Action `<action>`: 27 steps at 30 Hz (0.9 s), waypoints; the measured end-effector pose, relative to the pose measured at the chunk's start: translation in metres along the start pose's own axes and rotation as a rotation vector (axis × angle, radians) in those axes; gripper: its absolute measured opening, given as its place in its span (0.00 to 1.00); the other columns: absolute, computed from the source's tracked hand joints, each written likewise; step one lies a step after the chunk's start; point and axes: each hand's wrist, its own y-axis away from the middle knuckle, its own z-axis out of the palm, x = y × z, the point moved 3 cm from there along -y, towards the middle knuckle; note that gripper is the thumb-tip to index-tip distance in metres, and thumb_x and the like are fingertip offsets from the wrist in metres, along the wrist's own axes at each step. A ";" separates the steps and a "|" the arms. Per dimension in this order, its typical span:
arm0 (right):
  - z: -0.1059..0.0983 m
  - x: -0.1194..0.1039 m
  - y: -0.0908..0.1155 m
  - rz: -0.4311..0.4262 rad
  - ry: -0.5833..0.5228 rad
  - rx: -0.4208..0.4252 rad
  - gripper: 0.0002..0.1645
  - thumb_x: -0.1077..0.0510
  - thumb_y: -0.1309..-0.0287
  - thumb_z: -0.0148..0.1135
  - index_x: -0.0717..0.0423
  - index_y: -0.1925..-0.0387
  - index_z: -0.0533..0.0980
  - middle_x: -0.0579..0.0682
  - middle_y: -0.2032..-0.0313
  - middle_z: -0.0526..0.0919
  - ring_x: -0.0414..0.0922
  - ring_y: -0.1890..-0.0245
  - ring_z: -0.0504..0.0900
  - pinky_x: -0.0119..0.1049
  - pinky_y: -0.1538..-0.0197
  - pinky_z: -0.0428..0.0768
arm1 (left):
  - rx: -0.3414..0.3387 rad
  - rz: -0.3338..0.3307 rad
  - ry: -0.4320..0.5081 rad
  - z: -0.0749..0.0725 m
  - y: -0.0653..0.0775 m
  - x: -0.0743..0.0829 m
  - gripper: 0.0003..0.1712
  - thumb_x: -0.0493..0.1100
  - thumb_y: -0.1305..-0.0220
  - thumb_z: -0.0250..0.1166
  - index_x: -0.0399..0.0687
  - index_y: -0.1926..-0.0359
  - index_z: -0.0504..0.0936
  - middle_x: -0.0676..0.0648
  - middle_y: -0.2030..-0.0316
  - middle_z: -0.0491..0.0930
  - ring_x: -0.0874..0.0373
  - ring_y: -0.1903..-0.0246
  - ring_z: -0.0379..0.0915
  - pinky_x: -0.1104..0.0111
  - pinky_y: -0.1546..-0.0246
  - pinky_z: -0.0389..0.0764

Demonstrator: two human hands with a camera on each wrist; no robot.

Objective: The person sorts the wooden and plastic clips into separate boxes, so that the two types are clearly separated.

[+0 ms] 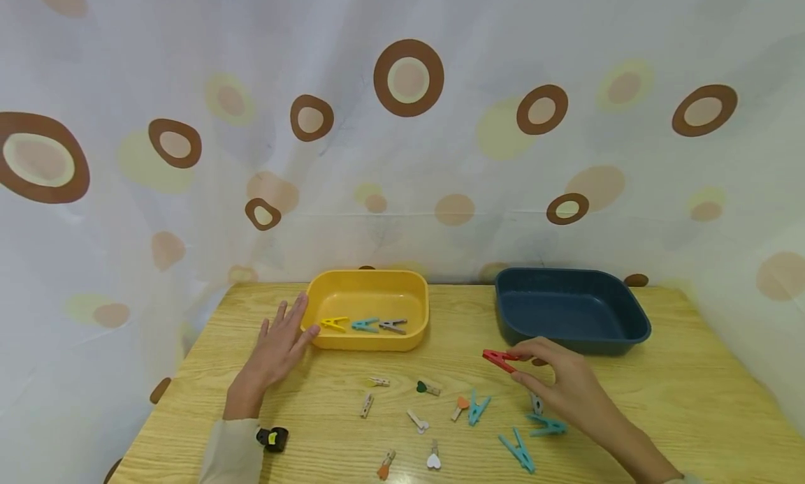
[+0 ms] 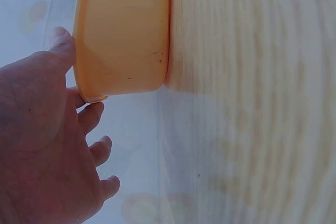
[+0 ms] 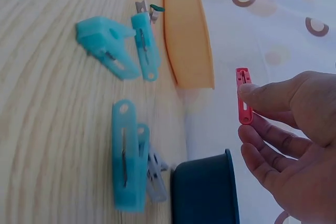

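Near the front left of the dark blue tray, my right hand (image 1: 556, 376) pinches a red clothespin (image 1: 499, 359) between thumb and fingers, held above the table. The right wrist view shows the thumb (image 3: 257, 97) across the clothespin's side. My left hand (image 1: 277, 348) touches the left end of the yellow tray (image 1: 377, 342), its fingers extended along the rim. Inside that tray lie a yellow clothespin (image 1: 335, 323), a light blue clothespin (image 1: 365, 325) and a grey clothespin (image 1: 393, 325), side by side. Below the right hand are several light blue clothespins (image 1: 518, 450) and a partly hidden grey clothespin (image 1: 537, 403).
The dark blue tray (image 1: 569, 309) stands at the back right with nothing visible in it. Several small wooden pegs (image 1: 418, 421), some with hearts, lie scattered over the wooden table (image 1: 327, 442). A small black object (image 1: 273, 439) sits beside the left sleeve. A patterned curtain hangs behind.
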 end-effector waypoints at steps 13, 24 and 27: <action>0.015 -0.019 -0.019 -0.001 -0.075 -0.012 0.21 0.67 0.51 0.80 0.52 0.53 0.86 0.42 0.56 0.87 0.45 0.60 0.87 0.40 0.60 0.86 | -0.003 -0.001 -0.004 0.000 0.001 -0.001 0.42 0.59 0.18 0.45 0.40 0.18 0.44 0.38 0.20 0.45 0.32 0.22 0.35 0.30 0.30 0.36; 0.027 -0.029 -0.034 0.023 -0.131 -0.023 0.21 0.66 0.49 0.79 0.50 0.52 0.86 0.41 0.55 0.86 0.44 0.57 0.86 0.44 0.57 0.86 | -0.009 -0.004 0.000 -0.001 0.001 -0.001 0.42 0.59 0.18 0.45 0.41 0.18 0.43 0.39 0.19 0.44 0.33 0.22 0.33 0.31 0.30 0.35; 0.030 -0.031 -0.036 0.028 -0.140 -0.026 0.21 0.66 0.49 0.79 0.50 0.52 0.86 0.41 0.54 0.86 0.45 0.56 0.86 0.47 0.57 0.86 | -0.011 -0.004 0.001 0.000 0.000 0.000 0.42 0.59 0.17 0.44 0.41 0.18 0.42 0.39 0.19 0.44 0.33 0.22 0.33 0.31 0.30 0.35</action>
